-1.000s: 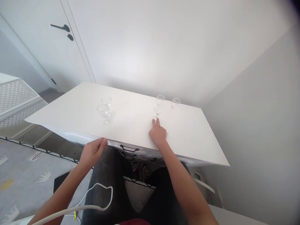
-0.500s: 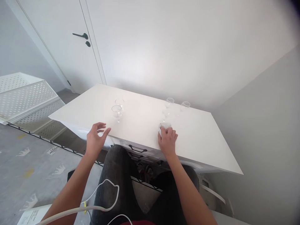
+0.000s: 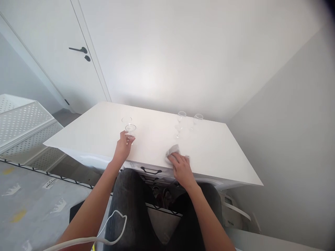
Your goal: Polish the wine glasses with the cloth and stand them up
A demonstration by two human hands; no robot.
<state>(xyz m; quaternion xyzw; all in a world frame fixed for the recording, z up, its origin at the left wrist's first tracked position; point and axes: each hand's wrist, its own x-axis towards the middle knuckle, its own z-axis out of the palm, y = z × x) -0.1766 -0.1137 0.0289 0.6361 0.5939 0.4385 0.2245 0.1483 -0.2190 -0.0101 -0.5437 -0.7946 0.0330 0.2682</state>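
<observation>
My left hand point(image 3: 124, 145) is closed around the lower part of a clear stemmed glass point(image 3: 130, 128), thumb on one side and fingers on the other. Just behind it stands a second clear glass point(image 3: 126, 120), faint against the white top. With my right hand point(image 3: 182, 170) I grip a crumpled light grey cloth point(image 3: 172, 153), which bunches out past the fingertips near the front of the tabletop. Farther back on the right are more clear glasses, one stemmed glass point(image 3: 181, 115) and another glass point(image 3: 198, 118) by the wall. Their lower parts are hard to make out.
The white dresser top point(image 3: 214, 153) runs along the wall, with dark drawer handles point(image 3: 151, 170) below its front edge. A white perforated rack point(image 3: 23, 118) stands at left, near the door point(image 3: 52, 45). A white cable point(image 3: 119, 226) crosses my lap.
My left hand has moved from open beside the front edge to gripping the front left glass. My right hand has drawn the cloth nearer and to the left. The view has shifted slightly.
</observation>
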